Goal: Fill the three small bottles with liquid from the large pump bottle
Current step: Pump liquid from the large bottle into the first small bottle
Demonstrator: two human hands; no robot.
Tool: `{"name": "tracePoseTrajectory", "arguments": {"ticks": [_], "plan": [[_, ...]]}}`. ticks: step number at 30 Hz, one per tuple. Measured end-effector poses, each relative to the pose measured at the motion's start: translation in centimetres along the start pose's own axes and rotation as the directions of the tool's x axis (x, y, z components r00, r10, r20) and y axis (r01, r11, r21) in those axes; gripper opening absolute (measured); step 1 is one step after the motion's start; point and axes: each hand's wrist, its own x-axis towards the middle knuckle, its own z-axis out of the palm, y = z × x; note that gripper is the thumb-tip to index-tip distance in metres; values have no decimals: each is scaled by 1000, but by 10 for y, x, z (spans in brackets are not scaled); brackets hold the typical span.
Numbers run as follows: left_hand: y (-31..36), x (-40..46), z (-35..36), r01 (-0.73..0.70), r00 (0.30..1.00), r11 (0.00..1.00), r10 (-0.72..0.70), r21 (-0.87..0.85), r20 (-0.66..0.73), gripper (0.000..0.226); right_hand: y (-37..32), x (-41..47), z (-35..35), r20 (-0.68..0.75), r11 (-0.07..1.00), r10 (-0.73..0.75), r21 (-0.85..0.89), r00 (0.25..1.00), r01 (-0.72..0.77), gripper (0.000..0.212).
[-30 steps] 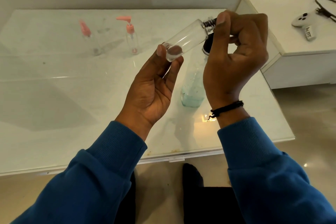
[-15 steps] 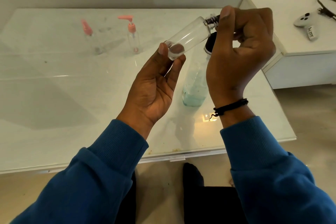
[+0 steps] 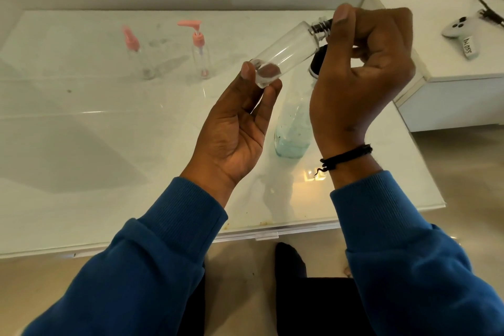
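Small clear bottle (image 3: 286, 52) is up in the air, tilted, over the table's (image 3: 81, 131) right half. Left hand (image 3: 237, 128) pinches its base, right hand (image 3: 360, 76) is clamped round the threaded neck. Large pump bottle (image 3: 293, 128) stands beneath near the right edge, two pink-topped bottles (image 3: 200, 54) toward the back edge.

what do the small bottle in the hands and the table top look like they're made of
Small bottle: clear, glossy plastic or glass; fingertips show straight through its wall, and which of the two the look leaves open. Its bare neck has screw threads. Table top: white and glossy, likely glass or a glass sheet over a white surface; it mirrors light and the two pink-capped bottles, and the front edge looks layered.
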Motion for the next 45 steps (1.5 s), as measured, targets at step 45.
{"name": "tracePoseTrajectory", "arguments": {"ticks": [45], "plan": [[2, 0, -1, 2, 1000, 1000, -2, 7, 4, 53, 3, -7, -5, 43, 1000, 6, 29, 999, -7, 18]]}}
